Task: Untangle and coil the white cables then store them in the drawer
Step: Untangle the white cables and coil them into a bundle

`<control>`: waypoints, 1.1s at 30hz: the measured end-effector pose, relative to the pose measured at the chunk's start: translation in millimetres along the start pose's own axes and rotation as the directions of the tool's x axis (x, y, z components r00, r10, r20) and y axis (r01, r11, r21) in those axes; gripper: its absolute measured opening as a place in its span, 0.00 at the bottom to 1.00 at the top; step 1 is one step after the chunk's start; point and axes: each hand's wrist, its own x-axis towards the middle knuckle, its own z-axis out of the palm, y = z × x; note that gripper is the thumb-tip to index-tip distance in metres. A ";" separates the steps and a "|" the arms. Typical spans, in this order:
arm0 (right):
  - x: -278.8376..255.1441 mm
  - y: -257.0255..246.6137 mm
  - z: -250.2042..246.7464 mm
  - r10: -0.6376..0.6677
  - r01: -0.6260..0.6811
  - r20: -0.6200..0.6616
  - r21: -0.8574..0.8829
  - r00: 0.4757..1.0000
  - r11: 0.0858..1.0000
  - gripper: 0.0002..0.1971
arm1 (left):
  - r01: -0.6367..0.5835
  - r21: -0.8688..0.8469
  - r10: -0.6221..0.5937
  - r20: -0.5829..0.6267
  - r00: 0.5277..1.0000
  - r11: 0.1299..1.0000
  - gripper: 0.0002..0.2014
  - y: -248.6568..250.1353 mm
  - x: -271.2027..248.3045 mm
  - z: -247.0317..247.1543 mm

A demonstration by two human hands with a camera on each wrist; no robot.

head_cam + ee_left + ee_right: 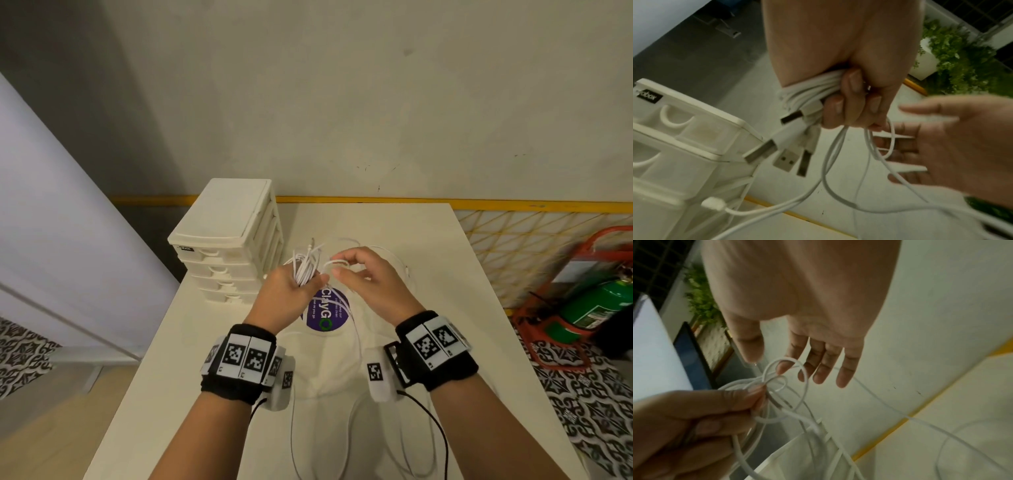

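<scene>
While your left hand (291, 291) clamps the bundled white cables (306, 267) to anchor them, your right hand (368, 277), fingers loosely spread, teases a loop free.

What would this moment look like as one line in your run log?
left hand grips white cables | right hand open beside a loop | drawer unit shut | cables not yet stored

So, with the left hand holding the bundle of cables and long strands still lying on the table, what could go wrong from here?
1. Long strands still trail from the left hand over the table toward its near edge; pulling may tighten a knot.
2. The right hand is open, with a loop around its fingers, so the loop could slip off.
3. Several USB plugs hang free from the bundle beside the drawer unit and may catch there.
</scene>
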 end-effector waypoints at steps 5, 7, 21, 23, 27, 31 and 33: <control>6.7 -3.3 1.7 -0.033 0.021 -0.168 -0.073 0.985 0.997 0.04 | 0.001 -0.009 -0.001 0.045 0.999 1.000 0.08 -3.4 -4.0 1.7; 9.4 4.2 -5.1 0.044 -0.052 -0.339 -0.014 0.940 0.999 0.05 | 0.029 -0.096 -0.024 0.053 0.998 0.995 0.06 -1.2 -4.4 -6.2; 12.6 2.8 -1.0 -0.238 0.233 0.019 -0.298 0.971 0.926 0.14 | 0.189 -0.222 -0.164 0.128 0.978 0.956 0.15 1.1 -5.4 -11.6; 14.9 7.5 3.7 -0.225 0.232 0.058 -0.332 0.973 0.914 0.13 | 0.183 -0.248 -0.144 0.167 0.975 0.951 0.15 4.2 -7.2 -8.8; 14.7 6.6 -2.8 -0.149 0.149 0.018 -0.250 0.989 0.957 0.08 | 0.200 -0.220 -0.157 0.198 0.967 0.955 0.14 2.9 -10.2 -14.4; 13.4 17.9 -15.1 -0.025 -0.001 -0.174 -0.148 0.984 0.989 0.04 | 0.259 -0.309 -0.222 0.150 0.964 0.915 0.14 1.1 -10.2 -28.3; 10.9 27.4 -21.7 0.038 -0.079 -0.253 -0.156 0.967 0.985 0.04 | 0.250 -0.283 -0.215 0.151 0.965 0.926 0.19 3.2 -11.6 -35.4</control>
